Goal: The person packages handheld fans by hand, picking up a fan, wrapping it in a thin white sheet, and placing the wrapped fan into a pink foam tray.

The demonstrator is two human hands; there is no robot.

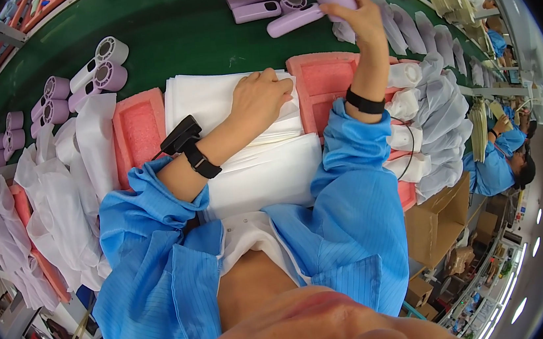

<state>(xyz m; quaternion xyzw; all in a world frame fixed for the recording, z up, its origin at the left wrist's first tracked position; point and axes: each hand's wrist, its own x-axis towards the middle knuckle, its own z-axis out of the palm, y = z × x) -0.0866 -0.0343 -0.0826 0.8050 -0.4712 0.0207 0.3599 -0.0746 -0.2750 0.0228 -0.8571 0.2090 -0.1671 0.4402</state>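
Note:
My right hand (359, 20) is closed around the head of a lilac handheld fan (296, 21), whose handle points left over the green surface. Two more lilac handheld fans (256, 11) lie just to its left. With fingers curled, my left hand (263, 101) rests on the upper right part of a stack of white packing bags (202, 107). Its fingertips seem to pinch the top bag, though they are partly hidden. A second pile of white packing bags (259, 177) lies nearer to me.
Pink foam trays (139, 127) (320, 68) flank the stack. Bagged fans fill trays at left (61, 185) and right (435, 119). Several lilac and white fans (102, 68) line the green conveyor belt (170, 28) at left. A cardboard box (439, 221) and a co-worker (499, 159) are at right.

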